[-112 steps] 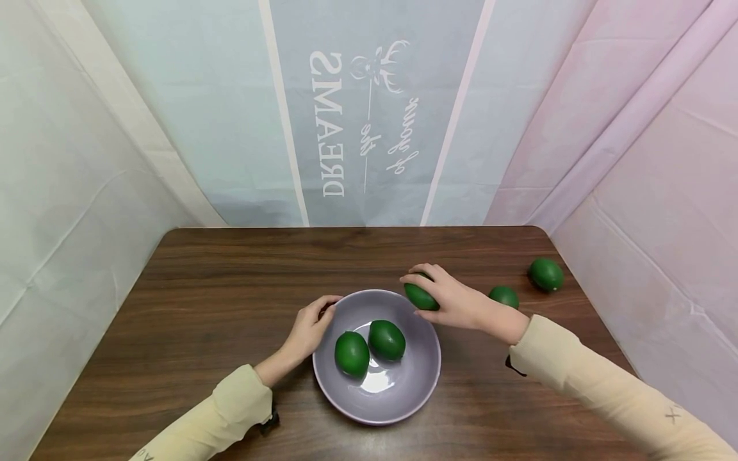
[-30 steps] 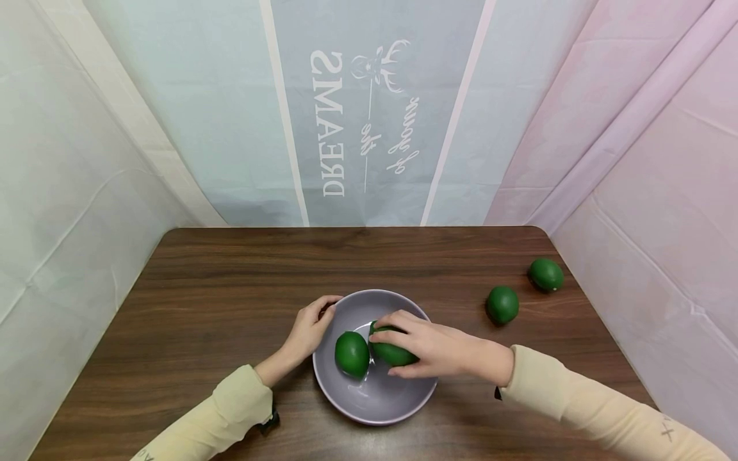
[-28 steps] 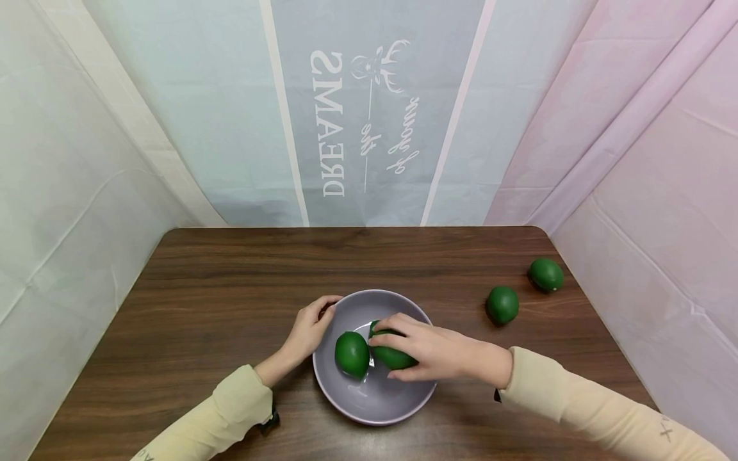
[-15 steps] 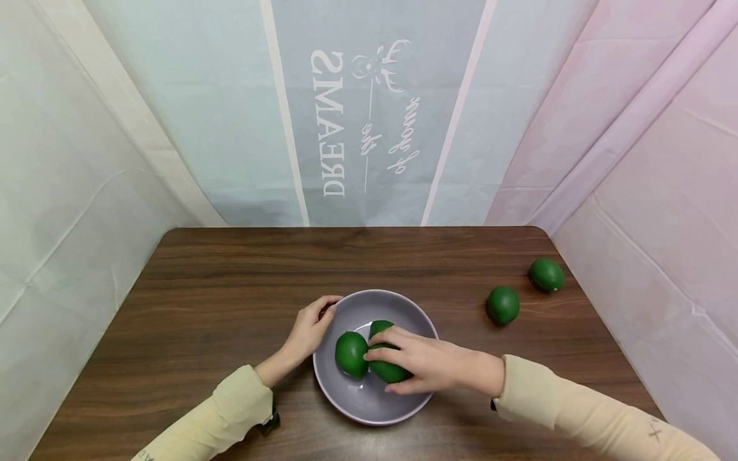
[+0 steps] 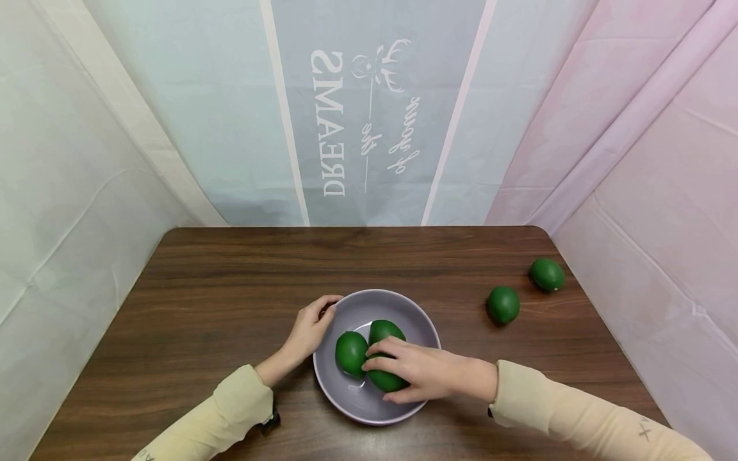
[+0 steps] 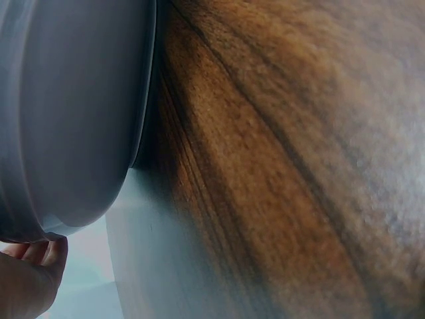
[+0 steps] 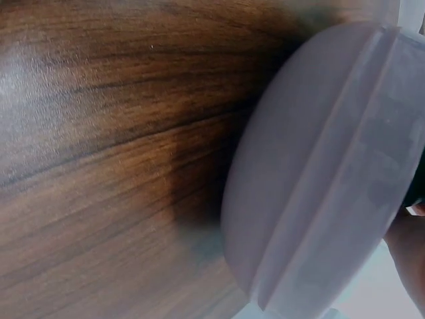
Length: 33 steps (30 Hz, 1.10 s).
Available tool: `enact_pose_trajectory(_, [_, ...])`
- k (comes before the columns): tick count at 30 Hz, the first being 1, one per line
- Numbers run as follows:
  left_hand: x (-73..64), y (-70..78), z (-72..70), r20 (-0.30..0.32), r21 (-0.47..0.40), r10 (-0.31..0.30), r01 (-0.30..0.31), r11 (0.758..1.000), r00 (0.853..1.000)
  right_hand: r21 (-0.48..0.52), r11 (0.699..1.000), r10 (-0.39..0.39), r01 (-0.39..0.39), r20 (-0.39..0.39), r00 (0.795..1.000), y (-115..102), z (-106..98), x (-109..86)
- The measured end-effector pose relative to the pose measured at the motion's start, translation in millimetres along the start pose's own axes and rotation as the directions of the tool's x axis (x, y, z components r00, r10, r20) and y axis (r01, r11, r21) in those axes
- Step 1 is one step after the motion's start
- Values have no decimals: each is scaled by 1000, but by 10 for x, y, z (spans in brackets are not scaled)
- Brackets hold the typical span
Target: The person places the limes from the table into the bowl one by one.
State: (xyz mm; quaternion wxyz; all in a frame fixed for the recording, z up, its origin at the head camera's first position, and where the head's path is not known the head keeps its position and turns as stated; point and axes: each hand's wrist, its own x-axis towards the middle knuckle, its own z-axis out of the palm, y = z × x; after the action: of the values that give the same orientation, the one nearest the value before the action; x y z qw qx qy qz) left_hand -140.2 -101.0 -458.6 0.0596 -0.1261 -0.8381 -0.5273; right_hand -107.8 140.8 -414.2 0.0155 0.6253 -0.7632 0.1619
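A grey-purple bowl [image 5: 412, 314] stands on the table, and my left hand [image 5: 305, 330] grips its left rim. In the left wrist view, fingertips [image 6: 53, 256] show at the rim of the bowl [image 6: 80, 113]. Inside the bowl, my right hand [image 5: 426, 372] holds a green lime [image 5: 386, 382] with fingers over its top and the thumb on the near side. One lime [image 5: 350, 352] lies just left of the held one, and another lime [image 5: 385, 330] sits behind it, partly covered by the fingers. The right wrist view mostly shows the outer wall of the bowl [image 7: 299, 153].
Two more limes lie on the dark wood table [image 5: 242, 275] to the right: a nearer lime [image 5: 503, 305] and a farther lime [image 5: 546, 274] by the right edge. A printed cloth [image 5: 380, 205] hangs behind the table, with pale cloth at both sides.
My right hand has brought the lime from over the bowl's far right rim into the bowl, then shifted it toward the near side. My left hand stays on the rim.
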Motion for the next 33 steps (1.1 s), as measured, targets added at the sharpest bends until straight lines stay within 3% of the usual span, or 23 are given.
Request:
enact_pose_trajectory(19, [-1,-8,-1,-3,1,7,-7,1000,1000,34,997,70,-74,111,991,-40,67,-30])
enact_pose_trajectory(27, [2,-12,2,-3,2,6,-6,1000,1000,18,1000,24,-26,107,994,-20,63,-8])
enact_pose_trajectory(33, [0,-18,4,-6,-4,12,-12,1000,1000,-9,999,53,-52,89,995,-18,8,-11])
